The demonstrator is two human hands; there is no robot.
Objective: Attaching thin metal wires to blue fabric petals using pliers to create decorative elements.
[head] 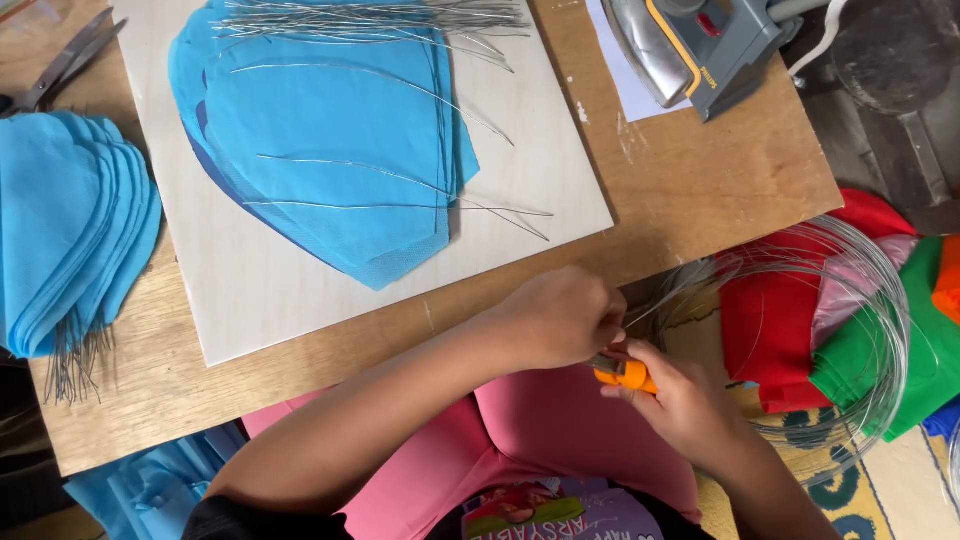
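From the head camera, the left hand [560, 318] is curled in a loose fist at the near edge of the wooden table [700, 180], its fingertips pinching thin silver wire. Just below and touching it, the right hand [680, 400] is closed around an orange-handled wire cutter [622, 373], whose short metal nose points up toward the left fingers. The wire runs off to the right into a springy coil of bare steel wire [850, 330], many thin loops lying over a heap of folded cloth [800, 320] in red, green, pink and orange.

On the table lies one pale, smooth plywood board [300, 290]. On it sits a stack of blue petal-shaped paper sheets [340, 150], matte and slightly crinkled, with four long cut wires laid across it, and a bundle of straight cut wires [380, 20] at its far end. To the left, a second pile of blue petals [70, 230] is fanned out, with wire ends sticking out below. One pair of scissors [60, 60] lies at the far left corner, and one grey and yellow clothes iron [700, 45] stands on white paper at the far right. Both hands are well apart from the board's petals.
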